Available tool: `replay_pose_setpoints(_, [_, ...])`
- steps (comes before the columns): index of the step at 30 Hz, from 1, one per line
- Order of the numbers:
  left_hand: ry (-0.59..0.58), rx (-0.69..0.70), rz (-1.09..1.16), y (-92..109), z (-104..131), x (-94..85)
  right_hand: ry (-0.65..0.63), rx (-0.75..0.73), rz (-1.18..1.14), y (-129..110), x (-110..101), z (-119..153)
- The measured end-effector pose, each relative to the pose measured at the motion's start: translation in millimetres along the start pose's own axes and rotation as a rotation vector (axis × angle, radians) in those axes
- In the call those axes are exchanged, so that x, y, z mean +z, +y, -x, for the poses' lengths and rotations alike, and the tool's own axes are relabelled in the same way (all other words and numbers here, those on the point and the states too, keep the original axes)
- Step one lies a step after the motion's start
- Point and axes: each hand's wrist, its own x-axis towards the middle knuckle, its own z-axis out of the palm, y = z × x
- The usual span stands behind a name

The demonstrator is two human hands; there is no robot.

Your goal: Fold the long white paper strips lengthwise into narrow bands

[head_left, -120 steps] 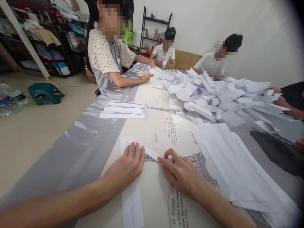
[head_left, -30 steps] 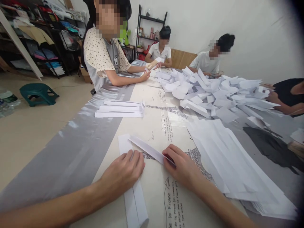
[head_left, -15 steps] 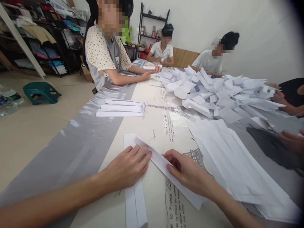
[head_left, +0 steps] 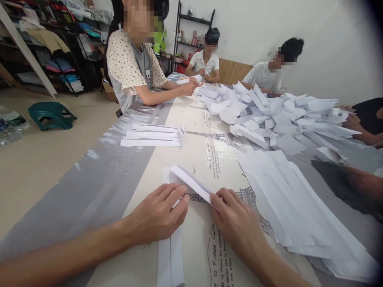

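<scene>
Two long white paper strips (head_left: 170, 259) lie side by side, pointing away from me on the printed tablecloth. Across them rests my left hand (head_left: 163, 211), fingers together and curled at the near end of a folded white strip (head_left: 191, 181). That folded strip slants from the strips' far end down to my right hand (head_left: 230, 211). My right thumb and fingers pinch its lower right end. What lies under my left fingers is partly hidden.
Several folded strips (head_left: 152, 135) lie ahead on the left. A stack of white sheets (head_left: 293, 199) is to the right, with a heap of folded papers (head_left: 269, 115) behind it. People sit around the table; an arm (head_left: 359, 179) reaches in at right.
My right hand has moved closer and turned over. The slanted strip now looks narrower and folded, and its long lower end no longer shows. The arm at far right has reached further in.
</scene>
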Motion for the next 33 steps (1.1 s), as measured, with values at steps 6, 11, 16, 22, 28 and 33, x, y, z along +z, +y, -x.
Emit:
replay_pose_setpoints(6, [-0.161,-0.075,-0.004,6.2,2.2,6.8,-0.052,-0.028,-0.039,-18.2,8.8,6.0])
replay_pose_setpoints(11, [-0.234,-0.085,0.008,5.1,4.5,10.4,-0.131,-0.01,-0.288,-16.4,3.0,4.4])
replay_pose_setpoints(16, [-0.205,-0.083,0.03,3.1,3.8,8.5,-0.186,0.055,-0.523,-13.2,2.6,0.1])
replay_pose_setpoints(22, [-0.175,-0.119,0.077,3.7,3.1,7.6,-0.228,-0.062,-0.328,-13.2,1.3,-2.7])
replay_pose_setpoints(28, [-0.208,-0.126,-0.078,-9.5,4.1,8.6,-0.138,-0.149,-0.188,16.0,1.2,-7.8])
replay_pose_setpoints(33, [-0.229,-0.144,-0.197,-26.2,1.5,6.2,-0.115,-0.051,-0.242,43.5,10.0,-7.8])
